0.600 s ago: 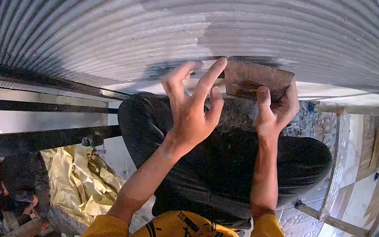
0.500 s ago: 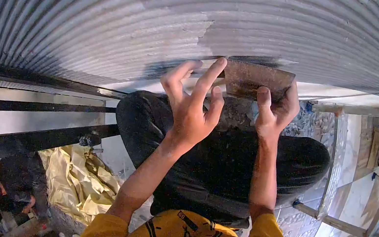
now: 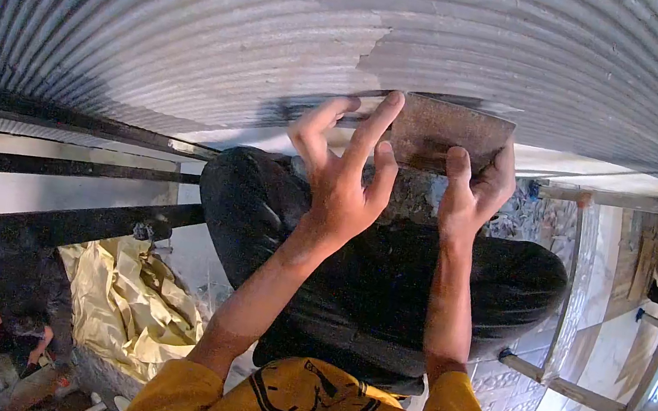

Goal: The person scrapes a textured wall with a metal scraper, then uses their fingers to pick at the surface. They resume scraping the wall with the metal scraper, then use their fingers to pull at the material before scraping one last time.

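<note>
A brown, worn rectangular plate (image 3: 450, 134) is held up in front of my lap, near the corrugated metal sheet (image 3: 306, 21). My right hand (image 3: 477, 186) grips its right side, thumb on the near face and the other fingers mostly behind it. At the plate's left edge is my left hand (image 3: 347, 161), fingers spread, with one fingertip at the upper left corner. My crossed legs in dark trousers (image 3: 369, 281) lie below both hands.
On the right, a metal ladder-like frame (image 3: 576, 288) lies over patterned tiles. Crumpled gold sheeting (image 3: 128, 303) is at the lower left, below dark beams (image 3: 68, 223). Beyond it, a person's hand (image 3: 45, 341) shows among scattered items.
The plate and both hands have shifted slightly upward in view, and the plate is tilted a little more. The other person's hand at the lower left has moved slightly.
</note>
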Motion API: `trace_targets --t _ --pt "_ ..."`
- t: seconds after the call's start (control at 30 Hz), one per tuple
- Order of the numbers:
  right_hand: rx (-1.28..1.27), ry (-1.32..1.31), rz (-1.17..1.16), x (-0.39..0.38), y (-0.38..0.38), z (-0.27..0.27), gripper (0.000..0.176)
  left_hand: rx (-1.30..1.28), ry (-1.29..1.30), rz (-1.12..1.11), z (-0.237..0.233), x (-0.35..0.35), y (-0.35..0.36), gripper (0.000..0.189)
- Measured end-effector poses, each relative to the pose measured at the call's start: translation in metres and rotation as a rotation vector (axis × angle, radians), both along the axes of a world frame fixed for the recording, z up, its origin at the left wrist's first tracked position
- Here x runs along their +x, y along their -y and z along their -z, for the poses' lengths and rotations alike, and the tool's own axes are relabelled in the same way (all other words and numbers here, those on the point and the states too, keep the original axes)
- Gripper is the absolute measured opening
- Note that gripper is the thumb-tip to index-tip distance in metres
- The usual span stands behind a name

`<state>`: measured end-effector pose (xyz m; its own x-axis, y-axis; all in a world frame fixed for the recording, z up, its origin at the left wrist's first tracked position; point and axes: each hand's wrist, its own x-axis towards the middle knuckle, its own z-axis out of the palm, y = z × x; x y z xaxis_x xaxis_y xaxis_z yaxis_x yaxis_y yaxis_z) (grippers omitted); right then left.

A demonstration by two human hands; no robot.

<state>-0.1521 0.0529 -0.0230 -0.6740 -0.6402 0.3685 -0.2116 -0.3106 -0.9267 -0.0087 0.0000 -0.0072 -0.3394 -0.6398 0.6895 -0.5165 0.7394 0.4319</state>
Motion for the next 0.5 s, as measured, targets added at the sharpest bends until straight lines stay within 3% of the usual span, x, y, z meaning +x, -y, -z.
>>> trace_targets --t 0.2,0.27,0.37,0.5 --pt "-0.043 0.050 -0.047 0.002 -0.003 -0.003 0.028 0.023 -0.053 0.025 0.003 -0.002 -0.001 0.049" --pt "-0.038 -0.011 -0.021 0.002 -0.004 0.007 0.026 -0.061 -0.235 0.086 0.011 -0.002 -0.001 0.045" --pt "-0.023 -0.016 -0.074 0.006 -0.008 -0.007 0.024 -0.095 -0.288 0.090 0.008 -0.002 -0.004 0.039" --pt "-0.016 -0.029 -0.048 -0.004 -0.009 -0.008 0.022 0.016 -0.412 0.032 0.011 -0.001 0.001 0.033"
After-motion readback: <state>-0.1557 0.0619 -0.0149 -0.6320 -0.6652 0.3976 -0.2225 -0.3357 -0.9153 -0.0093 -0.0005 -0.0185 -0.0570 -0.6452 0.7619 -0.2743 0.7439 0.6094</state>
